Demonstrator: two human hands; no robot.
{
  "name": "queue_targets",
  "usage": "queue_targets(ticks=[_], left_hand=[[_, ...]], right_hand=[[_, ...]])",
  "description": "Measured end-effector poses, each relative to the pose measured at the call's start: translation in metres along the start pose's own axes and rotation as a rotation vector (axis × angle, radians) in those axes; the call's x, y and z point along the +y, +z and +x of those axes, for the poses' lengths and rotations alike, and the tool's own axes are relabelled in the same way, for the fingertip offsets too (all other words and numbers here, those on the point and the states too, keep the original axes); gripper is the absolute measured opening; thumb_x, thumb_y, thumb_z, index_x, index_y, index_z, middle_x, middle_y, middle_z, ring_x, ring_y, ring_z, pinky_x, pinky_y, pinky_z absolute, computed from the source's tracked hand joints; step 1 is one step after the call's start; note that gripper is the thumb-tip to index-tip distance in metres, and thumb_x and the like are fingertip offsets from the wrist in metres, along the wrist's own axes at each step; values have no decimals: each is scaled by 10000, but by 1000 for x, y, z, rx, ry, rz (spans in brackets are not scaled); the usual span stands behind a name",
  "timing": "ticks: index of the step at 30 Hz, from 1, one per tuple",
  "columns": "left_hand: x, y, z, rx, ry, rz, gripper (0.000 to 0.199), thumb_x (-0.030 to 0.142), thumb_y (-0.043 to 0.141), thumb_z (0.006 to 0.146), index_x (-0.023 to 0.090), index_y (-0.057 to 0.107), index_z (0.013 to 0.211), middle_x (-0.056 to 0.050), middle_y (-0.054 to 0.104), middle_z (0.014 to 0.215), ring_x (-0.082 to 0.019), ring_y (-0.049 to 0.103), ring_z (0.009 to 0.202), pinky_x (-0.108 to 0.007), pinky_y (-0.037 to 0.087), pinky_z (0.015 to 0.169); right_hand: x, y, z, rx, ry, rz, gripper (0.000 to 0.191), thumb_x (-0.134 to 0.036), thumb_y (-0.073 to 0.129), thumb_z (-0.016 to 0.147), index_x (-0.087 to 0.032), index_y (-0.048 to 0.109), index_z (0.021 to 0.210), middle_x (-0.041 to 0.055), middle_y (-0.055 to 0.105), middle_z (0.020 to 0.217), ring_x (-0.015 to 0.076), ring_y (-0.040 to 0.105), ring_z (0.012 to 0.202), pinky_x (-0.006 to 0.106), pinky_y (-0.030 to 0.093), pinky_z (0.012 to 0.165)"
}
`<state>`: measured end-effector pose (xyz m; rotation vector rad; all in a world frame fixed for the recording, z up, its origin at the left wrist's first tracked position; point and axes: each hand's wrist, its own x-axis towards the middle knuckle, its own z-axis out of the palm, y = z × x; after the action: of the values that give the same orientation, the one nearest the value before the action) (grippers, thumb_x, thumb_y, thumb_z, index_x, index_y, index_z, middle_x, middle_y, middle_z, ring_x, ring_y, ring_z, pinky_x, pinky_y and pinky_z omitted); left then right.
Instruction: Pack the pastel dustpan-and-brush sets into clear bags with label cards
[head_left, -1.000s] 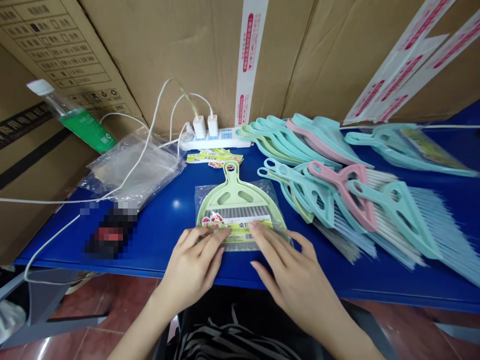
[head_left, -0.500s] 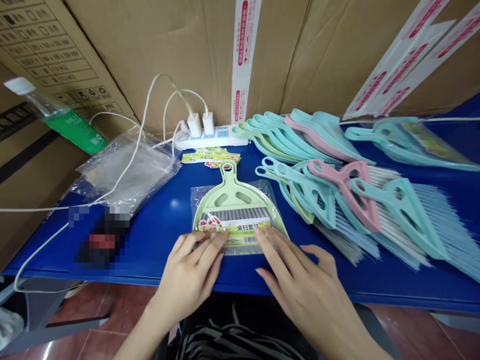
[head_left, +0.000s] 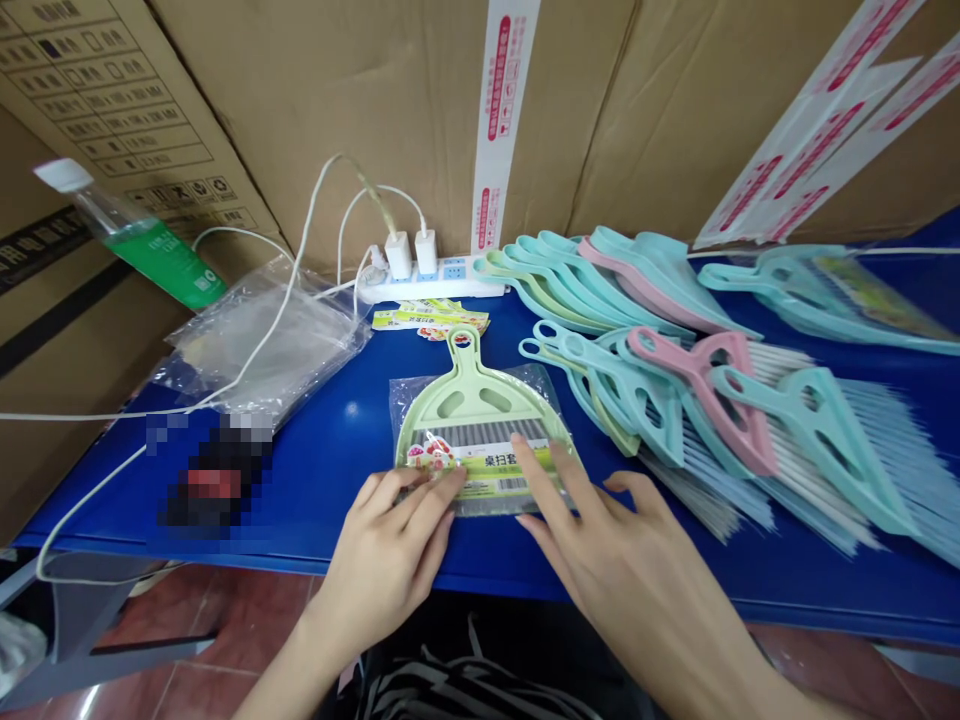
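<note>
The bagged dustpan (head_left: 484, 410) lay on the worktop (head_left: 337, 440), its handle (head_left: 466, 360) pointing straight away, while left grip (head_left: 386, 535) and right grip (head_left: 622, 540), both loosely open, were equally touching its nearer end.

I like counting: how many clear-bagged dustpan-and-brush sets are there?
2: a pale-green plastic set, front centre; a light-blue plastic set, back right. Others may be hidden.
</note>
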<state>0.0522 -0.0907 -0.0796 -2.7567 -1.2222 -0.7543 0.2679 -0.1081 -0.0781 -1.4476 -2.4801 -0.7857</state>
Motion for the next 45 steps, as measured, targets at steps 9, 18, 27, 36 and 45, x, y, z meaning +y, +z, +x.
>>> queue_targets(ticks=[9,18,27,36,45], left_hand=[[-3,-2,-2,-12,16,-45,308,150,446,992,161,549,1281,-42,754,1042,-195,602,956,-307,481,799],[-3,-2,-5,-8,-12,-96,351,139,473,971,184,535,1314,-43,748,1068,-186,593,915,-304,512,810],[-5,0,-6,32,-13,-116,406,140,502,964,215,497,1363,-39,748,1050,-184,594,854,-302,520,754],[-4,-1,-8,114,-59,-143,427,123,526,938,249,499,1344,-54,734,1100,-190,644,904,-322,534,778],[-13,-10,-13,57,-350,-37,421,363,434,987,192,431,1371,-56,641,958,-224,575,888,-367,492,776]], right_hand=[[7,-1,-1,103,-7,82,370,-126,410,962,-106,628,1260,159,709,1007,219,644,770,344,431,644],[18,1,-5,179,175,366,483,-194,405,998,-170,398,1480,95,692,1005,202,648,747,324,506,654],[28,-2,-24,269,402,772,261,-176,512,955,-268,595,1184,59,693,1044,212,682,986,341,563,820],[23,12,-20,172,403,657,368,-274,449,1000,-186,531,1348,54,662,854,157,616,627,278,521,582],[18,17,-8,225,426,680,333,-176,437,984,-175,595,1278,17,643,754,126,586,532,243,502,529]])
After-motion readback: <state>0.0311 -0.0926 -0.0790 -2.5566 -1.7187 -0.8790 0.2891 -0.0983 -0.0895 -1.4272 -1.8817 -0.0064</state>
